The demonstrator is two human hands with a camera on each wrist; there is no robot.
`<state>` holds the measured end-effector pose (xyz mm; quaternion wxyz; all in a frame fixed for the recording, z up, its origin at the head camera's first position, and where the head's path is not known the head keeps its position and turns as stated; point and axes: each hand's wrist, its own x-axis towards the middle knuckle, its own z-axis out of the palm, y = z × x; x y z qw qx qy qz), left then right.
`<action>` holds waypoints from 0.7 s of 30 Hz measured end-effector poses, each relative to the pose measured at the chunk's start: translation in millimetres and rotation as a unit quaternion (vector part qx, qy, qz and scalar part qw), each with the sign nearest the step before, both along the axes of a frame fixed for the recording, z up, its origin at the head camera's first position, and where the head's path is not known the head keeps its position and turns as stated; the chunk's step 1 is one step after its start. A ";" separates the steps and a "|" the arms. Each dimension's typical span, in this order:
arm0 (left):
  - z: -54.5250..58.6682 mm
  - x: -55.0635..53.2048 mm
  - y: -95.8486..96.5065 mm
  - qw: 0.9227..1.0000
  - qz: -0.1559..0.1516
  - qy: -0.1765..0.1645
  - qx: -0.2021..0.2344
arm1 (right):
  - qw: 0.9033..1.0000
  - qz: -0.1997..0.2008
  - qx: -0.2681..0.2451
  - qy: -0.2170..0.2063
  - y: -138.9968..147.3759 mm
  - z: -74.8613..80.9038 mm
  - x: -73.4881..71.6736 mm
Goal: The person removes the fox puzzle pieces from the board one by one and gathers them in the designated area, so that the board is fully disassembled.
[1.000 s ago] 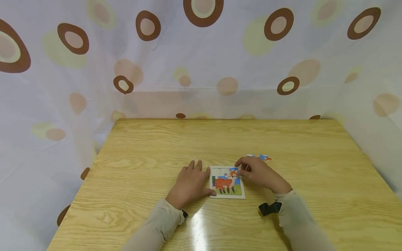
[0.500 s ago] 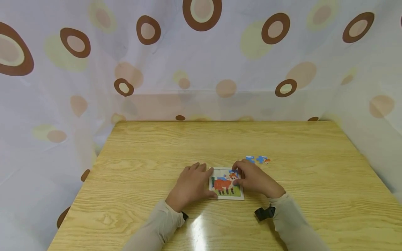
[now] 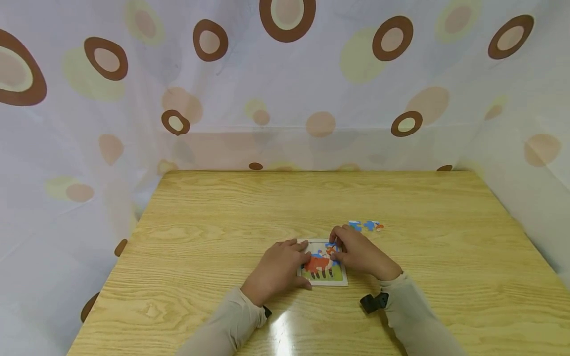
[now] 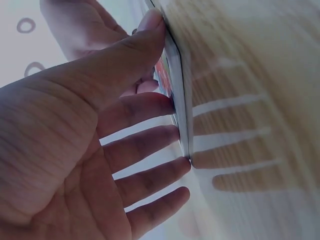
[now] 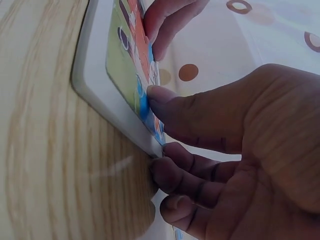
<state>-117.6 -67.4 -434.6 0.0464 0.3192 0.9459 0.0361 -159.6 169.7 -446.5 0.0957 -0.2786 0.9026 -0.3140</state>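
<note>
A small white-framed jigsaw puzzle (image 3: 329, 283) with an orange fox picture lies at the middle of the table. My left hand (image 3: 277, 269) rests along its left side, fingers mostly straight over the frame, thumb at the near left corner. In the left wrist view the left fingertips (image 4: 170, 131) reach the board's edge. With thumb and forefinger my right hand (image 3: 362, 253) pinches a puzzle piece (image 3: 331, 248) at the upper right of the picture. The right wrist view shows the right thumb (image 5: 162, 95) on the picture near the board's edge; the other right fingers are curled beside it.
Two loose blue puzzle pieces, one plain blue and white (image 3: 355, 225) and one with some orange (image 3: 370, 226), lie just beyond my right hand. The wooden table (image 3: 213, 207) runs back to a spotted curtain (image 3: 285, 84).
My left hand has moved right, its fingers now over the puzzle's left side. The right hand has shifted slightly left with the thumb further over the picture, uncovering the loose pieces.
</note>
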 end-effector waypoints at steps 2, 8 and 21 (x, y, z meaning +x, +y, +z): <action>-0.1 0.7 1.7 1.000 0.001 0.004 -0.005 | 1.000 -0.006 0.005 -0.001 -0.5 0.7 0.6; -0.6 1.9 3.6 1.000 0.010 -0.007 -0.001 | 1.000 -0.014 0.016 0.002 -2.2 2.9 1.0; -2.4 0.9 2.3 1.000 0.006 -0.005 0.001 | 1.000 -0.013 0.002 -0.007 -3.0 2.9 1.0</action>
